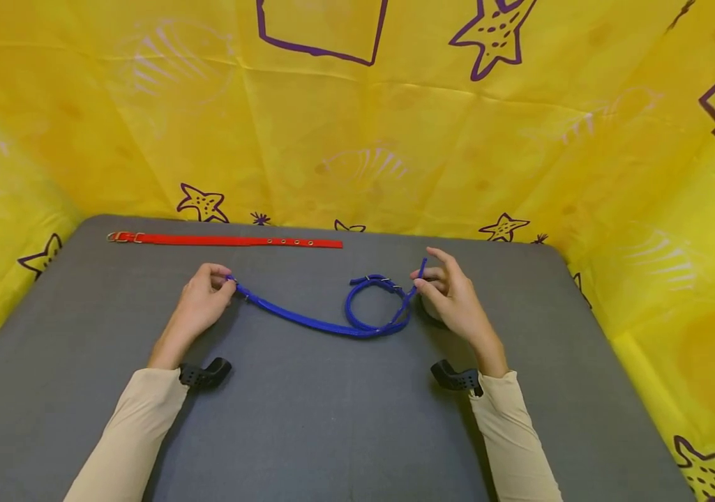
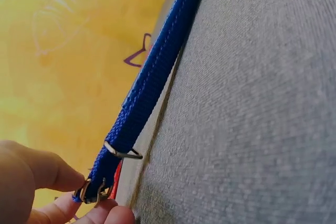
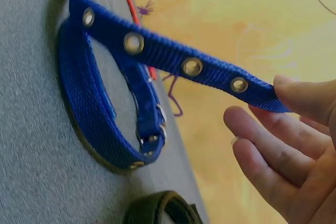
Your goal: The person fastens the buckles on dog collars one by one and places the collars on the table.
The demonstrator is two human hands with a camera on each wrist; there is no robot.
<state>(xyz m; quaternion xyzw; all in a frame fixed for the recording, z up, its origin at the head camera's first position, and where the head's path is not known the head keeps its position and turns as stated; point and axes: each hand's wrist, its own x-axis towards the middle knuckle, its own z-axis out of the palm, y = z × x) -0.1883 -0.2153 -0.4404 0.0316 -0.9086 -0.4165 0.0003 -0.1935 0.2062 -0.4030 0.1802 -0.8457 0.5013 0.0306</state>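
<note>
A blue collar (image 1: 297, 318) is stretched in a sagging curve between both hands. My left hand (image 1: 206, 300) pinches its buckle end; the left wrist view shows the metal buckle (image 2: 94, 191) at the fingertips and a metal ring (image 2: 125, 153) farther along. The thumb and fingers of my right hand (image 1: 460, 300) pinch the other end, where several metal eyelets (image 3: 192, 67) line the strap. A second blue collar (image 3: 89, 111), buckled into a loop, stands on the table against the held strap; whether the strap passes through it, I cannot tell.
Along the table's back edge a red collar (image 1: 200, 240) lies flat and straight. Beside the right hand sits a dark green rolled collar (image 3: 144, 209), mostly hidden in the head view. Yellow patterned cloth (image 1: 357, 125) hangs behind the grey table (image 1: 332, 432).
</note>
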